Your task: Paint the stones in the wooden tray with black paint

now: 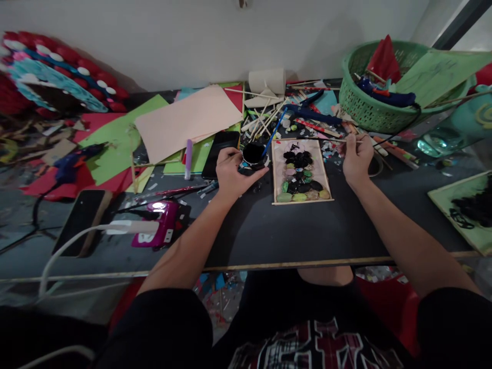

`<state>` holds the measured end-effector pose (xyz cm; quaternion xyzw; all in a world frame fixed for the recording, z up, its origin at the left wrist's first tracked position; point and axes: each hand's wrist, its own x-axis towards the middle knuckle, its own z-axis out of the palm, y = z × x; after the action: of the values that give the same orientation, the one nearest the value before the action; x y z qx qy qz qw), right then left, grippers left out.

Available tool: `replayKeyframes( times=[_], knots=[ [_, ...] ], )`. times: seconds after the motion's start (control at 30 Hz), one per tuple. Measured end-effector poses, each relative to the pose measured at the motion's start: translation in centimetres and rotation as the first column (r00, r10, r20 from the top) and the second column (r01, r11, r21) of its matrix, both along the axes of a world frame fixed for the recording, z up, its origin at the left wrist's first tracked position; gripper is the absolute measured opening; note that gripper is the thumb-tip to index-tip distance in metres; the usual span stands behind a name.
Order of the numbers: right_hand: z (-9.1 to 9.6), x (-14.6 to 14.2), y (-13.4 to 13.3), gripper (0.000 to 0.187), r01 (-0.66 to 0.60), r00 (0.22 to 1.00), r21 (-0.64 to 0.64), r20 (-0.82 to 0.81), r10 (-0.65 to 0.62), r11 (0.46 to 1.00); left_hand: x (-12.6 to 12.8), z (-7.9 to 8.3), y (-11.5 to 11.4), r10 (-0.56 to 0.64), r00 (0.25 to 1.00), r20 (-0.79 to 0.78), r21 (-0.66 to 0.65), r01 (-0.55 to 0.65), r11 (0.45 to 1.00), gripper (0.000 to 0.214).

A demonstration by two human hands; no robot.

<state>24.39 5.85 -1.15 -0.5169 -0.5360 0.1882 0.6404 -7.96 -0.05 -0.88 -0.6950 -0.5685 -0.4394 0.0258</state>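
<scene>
My left hand [233, 174] is wrapped round a small cup [255, 156] of black paint, with thumb and fingers on its sides. A blue stick [275, 132] leans in the cup. To the right, my right hand [357, 156] pinches a thin paintbrush [323, 139], whose dark tip points left over the upper edge of a framed panel [302, 171]. Stones cover the panel's lower part, green and yellowish at the bottom. Black-painted stones [298, 159] sit higher up, below a small black outline on the pale backing.
Behind lie a paper roll [266, 82], scattered sticks and a pink sheet [188, 120]. A green basket [369, 110] stands at the back right, a black-painted panel [467, 210] at the right edge. On the left are a purple power adapter [165, 225], a phone [82, 223] and a glue gun [71, 166].
</scene>
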Motion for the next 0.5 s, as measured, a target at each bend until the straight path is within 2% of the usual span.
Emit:
replayKeyframes(
  times=[0.17, 0.5],
  knots=[
    [-0.4, -1.4, 0.8, 0.053, -0.065, 0.994, -0.05, 0.09, 0.069, 0.997, 0.0, 0.0, 0.0, -0.001, 1.0, -0.02, -0.002, 0.001, 1.0, 0.051],
    [0.5, -2.0, -0.3, 0.051, -0.081, 0.982, -0.062, 0.167, 0.091, 0.995, 0.1, 0.0, -0.1, -0.014, 1.0, 0.001, -0.035, 0.014, 0.999, 0.05]
  ],
)
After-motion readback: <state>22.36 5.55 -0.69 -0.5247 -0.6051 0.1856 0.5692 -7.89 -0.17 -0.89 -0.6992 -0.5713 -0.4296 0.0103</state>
